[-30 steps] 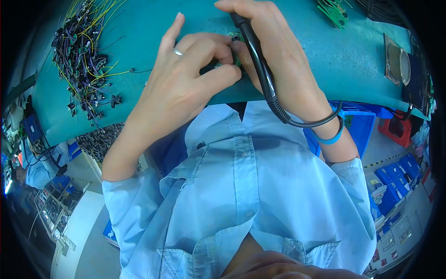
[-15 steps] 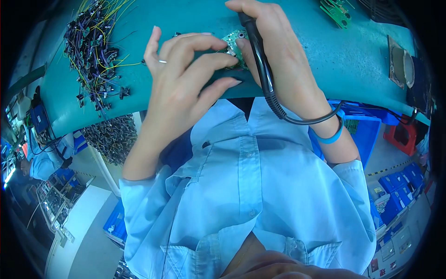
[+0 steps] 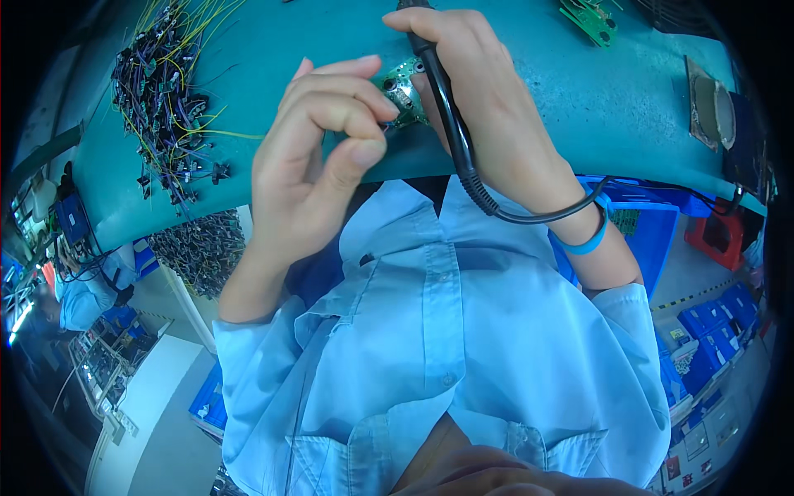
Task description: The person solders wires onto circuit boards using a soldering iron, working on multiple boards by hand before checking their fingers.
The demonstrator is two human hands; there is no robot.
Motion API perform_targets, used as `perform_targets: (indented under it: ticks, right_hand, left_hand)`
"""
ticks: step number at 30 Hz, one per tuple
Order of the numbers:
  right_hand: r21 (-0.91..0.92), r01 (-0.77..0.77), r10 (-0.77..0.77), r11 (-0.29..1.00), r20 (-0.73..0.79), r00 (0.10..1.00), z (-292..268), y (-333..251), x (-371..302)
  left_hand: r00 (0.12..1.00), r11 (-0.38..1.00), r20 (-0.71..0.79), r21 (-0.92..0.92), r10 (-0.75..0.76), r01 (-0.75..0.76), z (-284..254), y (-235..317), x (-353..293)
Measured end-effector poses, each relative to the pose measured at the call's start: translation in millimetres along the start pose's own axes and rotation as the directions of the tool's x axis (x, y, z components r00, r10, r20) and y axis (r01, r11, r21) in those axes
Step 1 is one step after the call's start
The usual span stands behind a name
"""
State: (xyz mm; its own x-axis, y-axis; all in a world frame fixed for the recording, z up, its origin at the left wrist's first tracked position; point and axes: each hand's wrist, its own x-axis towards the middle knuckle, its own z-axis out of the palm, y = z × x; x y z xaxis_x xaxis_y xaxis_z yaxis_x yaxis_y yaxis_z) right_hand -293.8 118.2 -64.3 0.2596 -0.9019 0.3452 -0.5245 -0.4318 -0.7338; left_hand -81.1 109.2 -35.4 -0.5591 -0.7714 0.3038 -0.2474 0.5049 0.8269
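Note:
My left hand (image 3: 318, 157) is raised over the near edge of the teal table (image 3: 546, 107), its fingertips pinched on a small green circuit board (image 3: 403, 89). My right hand (image 3: 488, 99) is just right of it, wrapped around a black soldering iron handle (image 3: 438, 74) whose tip, pointing at the board, is hidden by my fingers. The iron's black cable (image 3: 504, 211) loops down over my right wrist, which wears a blue band (image 3: 591, 236).
A tangle of dark and yellow wired connectors (image 3: 165, 91) lies on the table's left part. Another green board (image 3: 591, 18) and a brown pad holder (image 3: 711, 103) sit at the right. Blue bins (image 3: 711, 322) stand on the floor; another person (image 3: 83, 289) works at far left.
My left hand has lifted and curled more tightly, pinching the small board closer to me. The right hand with the iron has stayed beside it.

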Motion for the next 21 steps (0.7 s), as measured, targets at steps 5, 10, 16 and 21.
perform_targets:
  ticks: [5,10,16,21]
  right_hand:
    - [-0.001,-0.008,0.008,1.000,-0.016,1.000,-6,-1,-5]
    - [0.036,-0.035,0.042,0.999,-0.193,0.980,-14,-11,-16]
    - [0.119,0.045,-0.002,0.992,-0.338,0.941,-27,1,-39]
    - [0.231,0.062,0.024,0.971,-0.350,0.936,-42,8,-58]
  left_hand:
    - [0.994,0.992,0.003,0.067,-0.110,0.110,-2,-4,5]
    - [0.999,0.937,0.008,0.349,-0.034,0.029,1,0,15]
    - [0.989,0.894,0.094,0.445,-0.111,0.058,-8,1,25]
    - [0.963,0.890,0.191,0.447,-0.191,0.088,-16,5,35]
